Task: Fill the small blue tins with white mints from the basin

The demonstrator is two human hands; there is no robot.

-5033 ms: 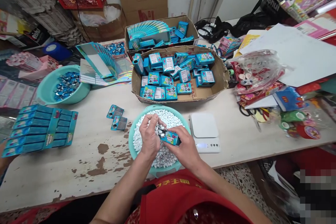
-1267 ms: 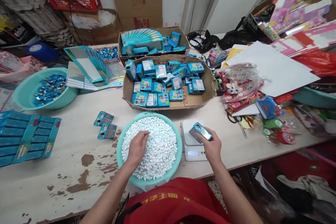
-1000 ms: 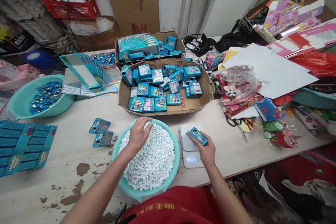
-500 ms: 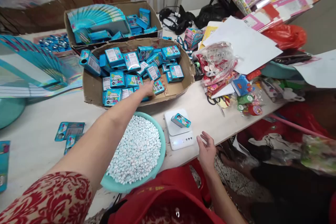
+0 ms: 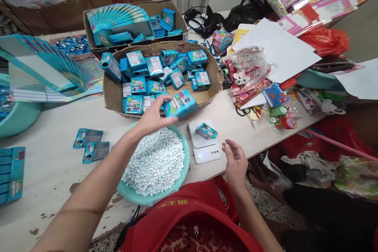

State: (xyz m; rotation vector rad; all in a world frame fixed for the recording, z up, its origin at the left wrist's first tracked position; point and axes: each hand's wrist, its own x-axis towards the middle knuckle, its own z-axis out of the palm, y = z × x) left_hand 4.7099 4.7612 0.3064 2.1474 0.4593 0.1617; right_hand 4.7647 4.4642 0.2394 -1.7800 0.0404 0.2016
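Note:
My left hand [image 5: 155,116] grips a blue candy box [image 5: 180,104] between thumb and fingers, raised over the near rim of a cardboard box [image 5: 217,80] filled with similar blue boxes. Below that hand is a teal basin [image 5: 186,161] full of small white candies [image 5: 156,161]. My right hand [image 5: 236,159] hovers by the table edge with its fingers loosely curled and apart, holding nothing I can see. Beside it, a white kitchen scale [image 5: 203,153] carries another blue candy box [image 5: 207,130], lying tilted on its plate.
Flat blue cartons [image 5: 96,151] lie on the left of the table. Fanned carton sheets [image 5: 53,63] and a second cardboard box [image 5: 88,43] stand farther back. Plastic bags, white paper [image 5: 274,51] and scissors [image 5: 240,110] clutter the right side. A person's dark-clothed legs [image 5: 327,216] are at lower right.
My left hand has come out of the cardboard box with a blue candy box and moved toward me. My right hand stays near the scale. The view has shifted slightly.

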